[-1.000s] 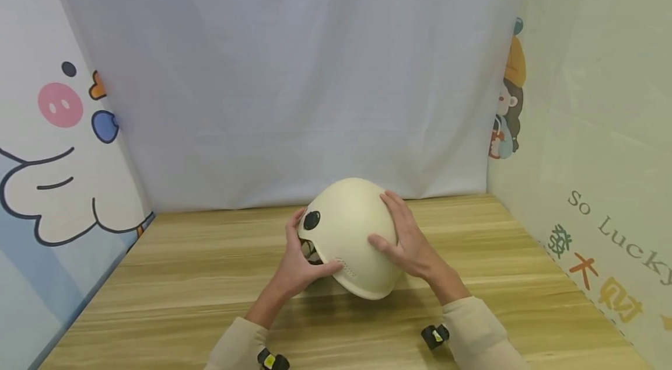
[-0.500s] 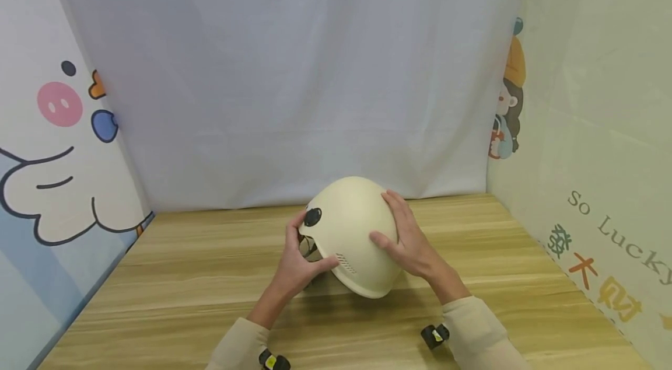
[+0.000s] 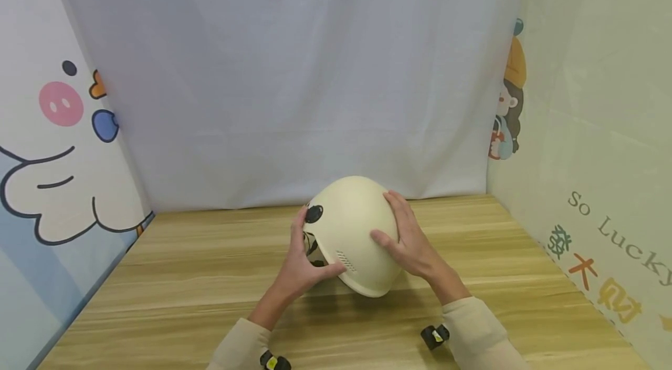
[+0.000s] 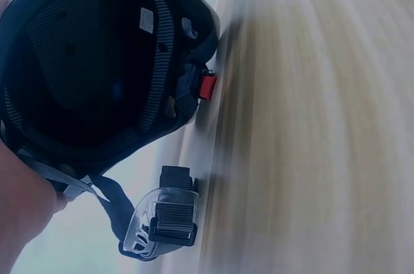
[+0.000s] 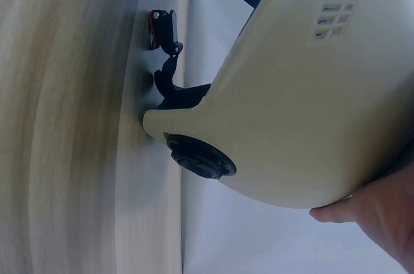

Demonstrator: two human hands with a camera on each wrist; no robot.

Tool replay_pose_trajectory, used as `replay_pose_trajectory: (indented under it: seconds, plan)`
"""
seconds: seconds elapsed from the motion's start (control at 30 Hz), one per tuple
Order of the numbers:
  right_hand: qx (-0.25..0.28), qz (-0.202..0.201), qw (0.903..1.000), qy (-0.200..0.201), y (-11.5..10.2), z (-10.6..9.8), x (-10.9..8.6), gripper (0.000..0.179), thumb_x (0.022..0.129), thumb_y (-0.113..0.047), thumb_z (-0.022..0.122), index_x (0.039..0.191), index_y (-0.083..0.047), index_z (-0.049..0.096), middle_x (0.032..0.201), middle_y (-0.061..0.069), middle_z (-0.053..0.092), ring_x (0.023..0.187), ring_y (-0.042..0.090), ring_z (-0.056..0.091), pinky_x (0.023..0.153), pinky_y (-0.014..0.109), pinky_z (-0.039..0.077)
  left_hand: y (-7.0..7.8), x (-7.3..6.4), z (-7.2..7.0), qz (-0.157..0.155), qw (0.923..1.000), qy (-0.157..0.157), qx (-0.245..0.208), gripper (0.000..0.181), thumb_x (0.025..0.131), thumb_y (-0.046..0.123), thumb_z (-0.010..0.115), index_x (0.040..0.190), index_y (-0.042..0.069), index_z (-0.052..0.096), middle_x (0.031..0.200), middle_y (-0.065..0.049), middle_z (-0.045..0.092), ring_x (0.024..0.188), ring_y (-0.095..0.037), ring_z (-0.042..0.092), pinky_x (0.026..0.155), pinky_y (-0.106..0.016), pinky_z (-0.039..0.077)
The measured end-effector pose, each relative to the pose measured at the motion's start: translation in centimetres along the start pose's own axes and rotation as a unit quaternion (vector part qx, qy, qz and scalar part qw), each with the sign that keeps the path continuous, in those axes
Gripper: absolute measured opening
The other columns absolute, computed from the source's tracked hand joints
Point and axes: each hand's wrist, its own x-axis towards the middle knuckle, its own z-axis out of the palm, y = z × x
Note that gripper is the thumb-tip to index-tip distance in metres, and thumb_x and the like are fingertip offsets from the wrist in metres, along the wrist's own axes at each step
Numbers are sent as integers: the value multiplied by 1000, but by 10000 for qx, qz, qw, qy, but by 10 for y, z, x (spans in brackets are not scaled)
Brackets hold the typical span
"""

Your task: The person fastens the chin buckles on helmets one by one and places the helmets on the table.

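Observation:
A cream helmet (image 3: pixel 362 224) is held tilted over the wooden table, its opening facing left and toward me. My left hand (image 3: pixel 300 268) grips the rim on the left, thumb by the small vent holes (image 3: pixel 346 261) and fingers near the round black knob (image 3: pixel 314 214). On the opposite side, my right hand (image 3: pixel 415 247) holds the shell with thumb and fingers spread. The left wrist view looks into the dark lining (image 4: pixel 84 67), with a red buckle part (image 4: pixel 207 86) and a dangling chin strap (image 4: pixel 116 206) carrying a clear piece. In the right wrist view, the helmet's lower edge comes right at the tabletop.
The wood-grain table (image 3: pixel 199 276) runs back to a pale grey curtain (image 3: pixel 294 78). Printed panels stand at the left (image 3: pixel 58 183) and right (image 3: pixel 588 142). A black device (image 3: pixel 435 335) sits at my right wrist and another black device (image 3: pixel 275 360) at the left.
The helmet has turned slightly, with its black knob a little higher and further right. My left hand has shifted slightly right along the rim; the right hand has barely moved.

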Motion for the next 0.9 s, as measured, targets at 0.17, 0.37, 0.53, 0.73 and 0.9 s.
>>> replay_pose_trajectory:
  seconds: [0.17,0.37,0.53,0.73,0.9]
  plan:
    - [0,95,10000,-25,-3,-1,0,78,86,-46,56,148,-12,21,150,16,16,131,36,26,90,64,32,16,0,-2,9,9999,-16,103,118,65,21,86,149,22,3,152,-9,6,138,-25,4,101,-63,8]
    - [-23,136,9999,63,-6,-1,-1,83,85,-46,57,147,-5,20,153,13,4,134,37,16,92,65,28,38,-1,-2,-181,9997,44,164,115,65,16,85,149,17,7,152,-7,6,137,-26,6,102,-59,11]
    - [6,32,9997,224,-7,-2,0,85,83,-45,61,145,-1,20,154,10,-1,137,33,9,95,64,25,41,0,-2,-231,9992,33,329,116,65,17,85,150,16,7,152,-14,4,136,-29,10,102,-57,18]
    - [-190,-261,9993,170,-6,-2,2,79,85,-45,58,147,-12,22,152,12,12,135,33,17,95,63,26,40,0,-1,-187,9992,16,355,115,65,17,84,150,15,7,151,-17,4,136,-32,10,101,-58,19]
    - [-406,-726,9964,158,-7,-2,3,69,87,-44,54,147,-22,28,154,5,12,136,30,16,93,64,26,41,-1,-1,-266,9991,13,318,115,66,18,84,150,15,6,151,-15,4,136,-29,10,102,-58,18]
